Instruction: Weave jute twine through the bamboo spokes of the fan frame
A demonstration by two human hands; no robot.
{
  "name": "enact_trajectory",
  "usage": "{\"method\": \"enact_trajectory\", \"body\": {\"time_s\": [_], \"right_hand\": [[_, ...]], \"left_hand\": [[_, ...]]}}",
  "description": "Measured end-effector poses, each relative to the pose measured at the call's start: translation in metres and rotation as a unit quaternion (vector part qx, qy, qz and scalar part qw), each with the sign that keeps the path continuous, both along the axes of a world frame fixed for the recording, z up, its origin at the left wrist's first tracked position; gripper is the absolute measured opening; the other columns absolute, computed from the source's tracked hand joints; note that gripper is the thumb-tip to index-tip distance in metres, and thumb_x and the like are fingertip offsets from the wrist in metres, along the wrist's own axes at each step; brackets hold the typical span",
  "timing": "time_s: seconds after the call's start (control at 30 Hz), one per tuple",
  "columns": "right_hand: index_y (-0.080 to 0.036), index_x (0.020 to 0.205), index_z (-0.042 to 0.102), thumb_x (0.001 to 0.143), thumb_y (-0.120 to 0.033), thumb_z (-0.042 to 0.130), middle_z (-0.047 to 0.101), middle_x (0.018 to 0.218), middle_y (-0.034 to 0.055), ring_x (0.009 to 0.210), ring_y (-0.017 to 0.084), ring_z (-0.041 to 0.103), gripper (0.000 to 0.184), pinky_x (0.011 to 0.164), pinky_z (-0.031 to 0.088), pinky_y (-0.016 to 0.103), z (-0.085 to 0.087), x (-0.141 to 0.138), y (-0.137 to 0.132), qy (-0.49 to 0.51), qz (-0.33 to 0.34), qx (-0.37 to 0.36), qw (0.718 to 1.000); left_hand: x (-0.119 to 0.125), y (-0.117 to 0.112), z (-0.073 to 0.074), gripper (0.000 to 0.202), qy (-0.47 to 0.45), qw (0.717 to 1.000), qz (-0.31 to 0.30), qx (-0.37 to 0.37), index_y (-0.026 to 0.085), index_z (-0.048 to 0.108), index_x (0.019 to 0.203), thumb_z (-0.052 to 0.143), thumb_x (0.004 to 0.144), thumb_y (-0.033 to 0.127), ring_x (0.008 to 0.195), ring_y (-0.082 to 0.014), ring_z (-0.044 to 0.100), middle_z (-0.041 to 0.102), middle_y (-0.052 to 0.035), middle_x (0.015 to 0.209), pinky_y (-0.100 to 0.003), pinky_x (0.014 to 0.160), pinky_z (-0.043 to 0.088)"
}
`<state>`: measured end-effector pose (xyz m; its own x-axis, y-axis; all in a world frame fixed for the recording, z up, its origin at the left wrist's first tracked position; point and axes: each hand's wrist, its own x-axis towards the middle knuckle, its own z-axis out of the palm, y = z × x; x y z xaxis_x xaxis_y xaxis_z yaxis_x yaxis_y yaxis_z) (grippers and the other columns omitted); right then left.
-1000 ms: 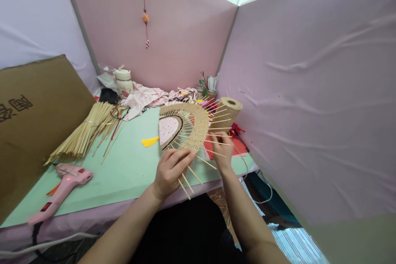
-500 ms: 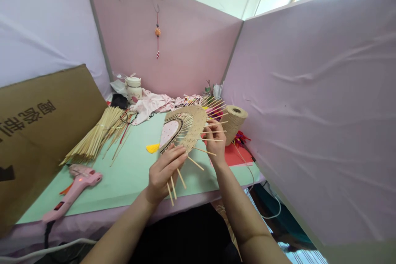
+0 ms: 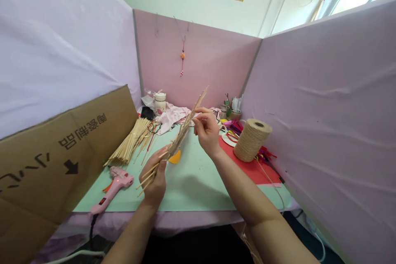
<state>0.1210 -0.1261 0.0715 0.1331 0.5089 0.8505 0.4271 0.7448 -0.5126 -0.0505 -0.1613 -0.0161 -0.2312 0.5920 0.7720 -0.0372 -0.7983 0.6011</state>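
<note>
A woven stick fan (image 3: 179, 136), made of thin wooden sticks and twine, is turned nearly edge-on above the table. My left hand (image 3: 154, 177) is closed round its lower end, thumb in front, with several stick ends poking out past the fingers. At the fan's upper right side is my right hand (image 3: 206, 130), fingers curled and pinched together against or just beside the sticks; what the fingertips hold is too small to make out. A yellow-orange piece (image 3: 175, 157) shows just behind the fan's lower part.
A pink glue gun (image 3: 113, 187) with a lit light lies at left, near a stick bundle (image 3: 130, 142) and a cardboard sheet (image 3: 74, 152). On red paper (image 3: 244, 169) at right stands a twine spool (image 3: 252, 140). A lidded cup (image 3: 160, 103) and pink cloth (image 3: 173, 117) are at the back.
The fan has turned from showing its broad face to nearly edge-on. My right hand has come from behind the sticks to the fan's right side. The view has shifted left and up.
</note>
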Motion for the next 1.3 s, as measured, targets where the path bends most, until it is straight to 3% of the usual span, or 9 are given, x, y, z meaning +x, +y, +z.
{"method": "enact_trajectory", "body": {"time_s": [0.17,0.3,0.43,0.5,0.57,0.7,0.87,1.0,1.3], "right_hand": [[-0.022,0.085,0.046,0.093,-0.037,0.052,0.058,0.11,0.0044,0.046,0.002,0.047,0.019,0.046,0.042,0.022,0.002,-0.022,0.011,0.052,0.105,-0.002,0.993],[-0.022,0.086,0.045,0.093,-0.037,0.052,0.058,0.095,0.0002,0.049,0.004,0.053,0.018,0.047,0.044,0.022,0.0,-0.032,0.014,0.049,0.15,-0.015,0.987],[-0.022,0.084,0.045,0.093,-0.038,0.051,0.057,0.091,0.0006,0.056,0.006,0.054,0.019,0.055,0.047,0.023,-0.005,-0.034,0.011,0.017,0.126,-0.033,0.991],[-0.022,0.084,0.046,0.093,-0.038,0.051,0.057,0.089,0.0005,0.057,0.007,0.053,0.019,0.057,0.047,0.024,-0.007,-0.035,0.008,0.004,0.127,-0.039,0.991],[-0.022,0.085,0.046,0.093,-0.037,0.051,0.057,0.088,0.0002,0.056,0.007,0.051,0.018,0.057,0.047,0.024,-0.01,-0.035,0.006,0.002,0.136,-0.04,0.99],[-0.023,0.086,0.048,0.093,-0.039,0.05,0.057,0.089,0.0007,0.058,0.008,0.052,0.018,0.059,0.047,0.026,-0.014,-0.035,0.002,0.003,0.138,-0.048,0.989],[-0.023,0.086,0.048,0.093,-0.039,0.05,0.058,0.091,0.0018,0.064,0.01,0.054,0.018,0.063,0.048,0.027,-0.015,-0.034,-0.001,-0.001,0.129,-0.056,0.99],[-0.023,0.085,0.048,0.092,-0.037,0.052,0.058,0.091,0.0014,0.063,0.009,0.053,0.017,0.063,0.048,0.026,-0.014,-0.034,-0.005,0.005,0.136,-0.049,0.989],[-0.021,0.084,0.05,0.094,-0.031,0.05,0.058,0.094,0.004,0.074,0.012,0.056,0.014,0.065,0.047,0.026,-0.01,-0.034,-0.011,-0.041,0.081,-0.012,0.996]], "left_hand": [[-0.003,0.002,-0.012,0.022,-0.001,0.999,-0.005,-0.036,0.023,0.068,0.108,0.053,0.092,0.025,0.109,-0.0221,0.065,0.071,-0.0059,0.112,-0.037,0.096,0.053],[-0.021,-0.005,-0.024,0.036,0.094,0.994,-0.025,-0.055,0.025,0.06,0.125,0.058,0.089,0.024,0.121,-0.0236,0.059,0.065,-0.0078,0.127,-0.039,0.102,0.05],[-0.064,-0.011,-0.022,0.058,0.254,0.951,-0.154,-0.086,0.026,0.048,0.14,0.064,0.084,0.022,0.129,-0.0276,0.052,0.052,-0.0122,0.142,-0.04,0.102,0.051],[-0.084,-0.01,-0.011,0.053,0.264,0.924,-0.237,-0.145,0.025,0.053,0.137,0.063,0.084,0.024,0.126,-0.0293,0.055,0.053,-0.0143,0.14,-0.04,0.097,0.055],[-0.094,-0.005,0.008,0.038,0.18,0.923,-0.262,-0.218,0.022,0.065,0.122,0.061,0.085,0.025,0.116,-0.0295,0.062,0.063,-0.0149,0.129,-0.04,0.091,0.058],[-0.079,0.013,0.058,0.02,0.009,0.944,-0.181,-0.277,0.017,0.073,0.092,0.063,0.081,0.031,0.09,-0.0246,0.072,0.075,-0.0109,0.096,-0.038,0.077,0.061],[-0.041,0.024,0.104,0.025,0.186,0.91,-0.227,-0.293,0.016,0.071,0.078,0.07,0.074,0.041,0.085,-0.0208,0.069,0.071,-0.0066,0.084,-0.035,0.075,0.061],[-0.035,0.025,0.113,0.025,0.253,0.9,-0.222,-0.278,0.018,0.066,0.079,0.073,0.07,0.04,0.074,-0.0167,0.067,0.066,-0.0017,0.076,-0.031,0.066,0.06],[-0.03,0.026,0.116,0.014,0.345,0.917,-0.104,-0.171,0.019,0.067,0.072,0.069,0.073,0.032,0.068,-0.0138,0.061,0.067,-0.0003,0.071,-0.024,0.06,0.052]]}}
